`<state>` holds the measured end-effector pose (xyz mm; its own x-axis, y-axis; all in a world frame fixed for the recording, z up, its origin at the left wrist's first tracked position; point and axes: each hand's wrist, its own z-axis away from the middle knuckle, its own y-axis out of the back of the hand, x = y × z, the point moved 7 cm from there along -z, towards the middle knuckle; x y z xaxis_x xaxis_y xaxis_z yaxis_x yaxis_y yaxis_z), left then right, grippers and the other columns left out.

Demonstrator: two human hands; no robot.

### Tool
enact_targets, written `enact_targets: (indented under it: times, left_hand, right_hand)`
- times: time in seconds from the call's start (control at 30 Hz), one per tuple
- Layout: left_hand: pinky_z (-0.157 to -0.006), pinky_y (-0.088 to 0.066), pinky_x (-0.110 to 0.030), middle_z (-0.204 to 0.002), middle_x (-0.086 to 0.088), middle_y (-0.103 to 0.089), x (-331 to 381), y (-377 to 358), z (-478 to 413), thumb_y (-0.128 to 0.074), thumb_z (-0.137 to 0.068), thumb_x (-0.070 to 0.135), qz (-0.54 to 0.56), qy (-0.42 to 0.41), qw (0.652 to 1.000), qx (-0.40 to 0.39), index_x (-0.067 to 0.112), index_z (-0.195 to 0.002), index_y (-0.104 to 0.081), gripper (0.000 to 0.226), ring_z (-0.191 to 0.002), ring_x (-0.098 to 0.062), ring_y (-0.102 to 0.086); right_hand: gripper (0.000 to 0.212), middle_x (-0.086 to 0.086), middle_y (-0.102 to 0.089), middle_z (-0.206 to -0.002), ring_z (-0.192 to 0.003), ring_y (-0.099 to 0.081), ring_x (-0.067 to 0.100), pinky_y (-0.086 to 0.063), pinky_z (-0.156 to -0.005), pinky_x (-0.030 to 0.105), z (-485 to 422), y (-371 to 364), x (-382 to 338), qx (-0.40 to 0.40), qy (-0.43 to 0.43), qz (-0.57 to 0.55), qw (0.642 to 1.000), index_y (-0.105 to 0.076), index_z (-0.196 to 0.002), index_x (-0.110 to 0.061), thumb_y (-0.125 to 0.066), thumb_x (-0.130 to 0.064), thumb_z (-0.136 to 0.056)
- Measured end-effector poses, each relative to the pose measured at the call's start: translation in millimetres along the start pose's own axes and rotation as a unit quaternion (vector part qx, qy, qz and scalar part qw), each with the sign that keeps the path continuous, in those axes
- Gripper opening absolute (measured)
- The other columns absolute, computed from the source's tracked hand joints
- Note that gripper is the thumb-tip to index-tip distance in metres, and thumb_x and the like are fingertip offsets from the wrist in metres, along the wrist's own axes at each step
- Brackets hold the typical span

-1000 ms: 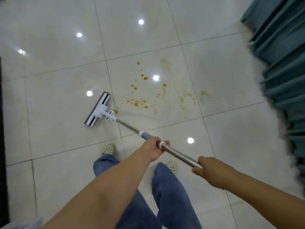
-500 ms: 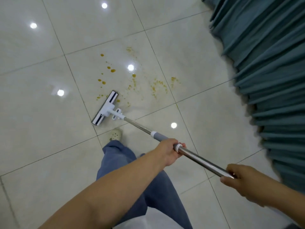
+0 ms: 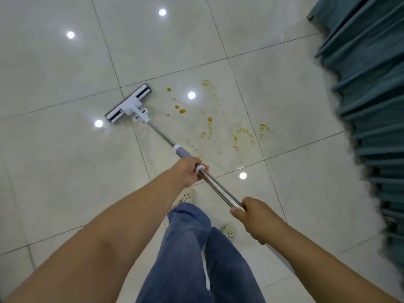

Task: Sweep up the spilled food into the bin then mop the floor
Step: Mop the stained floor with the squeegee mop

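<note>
A flat mop with a white head [image 3: 129, 103] and a steel pole [image 3: 218, 189] lies across the glossy white tile floor [image 3: 65, 160]. My left hand [image 3: 189, 171] grips the pole just behind its grey sleeve. My right hand [image 3: 256, 217] grips the pole's upper end, nearer my body. Orange-brown stains [image 3: 209, 121] are scattered over the tile to the right of the mop head; the head rests on the floor left of them, at a tile joint.
Teal pleated curtains [image 3: 371, 106] hang along the right edge. My legs in blue jeans [image 3: 196, 248] and two pale perforated shoes [image 3: 185, 196] stand under the pole. Ceiling lights reflect as bright dots on the tiles.
The mop head has been pushed forward and to the left, off the lower stains and past them. Both hands keep their grip on the pole. My view has shifted.
</note>
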<state>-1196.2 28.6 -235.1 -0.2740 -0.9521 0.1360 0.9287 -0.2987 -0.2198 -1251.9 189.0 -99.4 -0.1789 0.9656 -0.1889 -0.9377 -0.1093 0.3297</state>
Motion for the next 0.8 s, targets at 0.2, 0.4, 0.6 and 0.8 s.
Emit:
enact_targets:
  times: [0.2,0.4,0.6,0.8]
  left_hand:
    - [-0.061,-0.048,-0.032,-0.078,-0.016,-0.046,91.2,34.6,-25.2,-0.042,-0.097,0.000,-0.025,-0.044,0.998,0.035,0.003,-0.086,-0.037,0.011,-0.063,-0.020,-0.050]
    - [-0.056,-0.054,-0.034,-0.088,-0.018,-0.051,73.0,20.8,-27.2,-0.039,-0.099,0.005,-0.125,0.001,0.992,-0.001,-0.002,-0.116,-0.033,0.019,-0.074,-0.022,-0.054]
    - [-0.044,-0.056,-0.031,-0.089,-0.018,-0.052,-31.3,-22.9,-11.4,-0.038,-0.100,0.008,-0.136,0.071,0.988,-0.033,0.001,-0.122,-0.034,0.023,-0.073,-0.023,-0.055]
    - [-0.044,-0.057,-0.034,-0.087,-0.018,-0.052,-201.5,-79.1,20.9,-0.040,-0.100,0.005,-0.137,0.122,0.982,-0.048,-0.001,-0.118,-0.037,0.020,-0.071,-0.022,-0.054]
  right_hand:
    - [0.028,0.001,-0.046,-0.072,-0.058,-0.046,0.014,-0.043,-0.052,0.026,-47.6,1.4,-92.9,0.006,0.044,0.021,0.999,-0.045,-0.100,-0.012,-0.044,-0.040,-0.098]
    - [0.033,0.001,-0.045,-0.072,-0.060,-0.047,0.015,-0.046,-0.052,0.028,-38.0,10.1,-70.4,0.007,0.042,0.036,0.998,-0.050,-0.108,-0.010,-0.044,-0.041,-0.098]
    - [0.027,-0.002,-0.043,-0.072,-0.061,-0.046,0.011,-0.044,-0.055,0.023,1.1,8.8,36.3,0.011,0.027,0.055,0.998,-0.047,-0.102,-0.013,-0.044,-0.040,-0.098]
    - [0.025,-0.004,-0.045,-0.074,-0.060,-0.045,0.009,-0.036,-0.044,0.017,71.4,-11.0,201.8,0.004,-0.016,0.064,0.998,-0.043,-0.095,-0.019,-0.042,-0.043,-0.098]
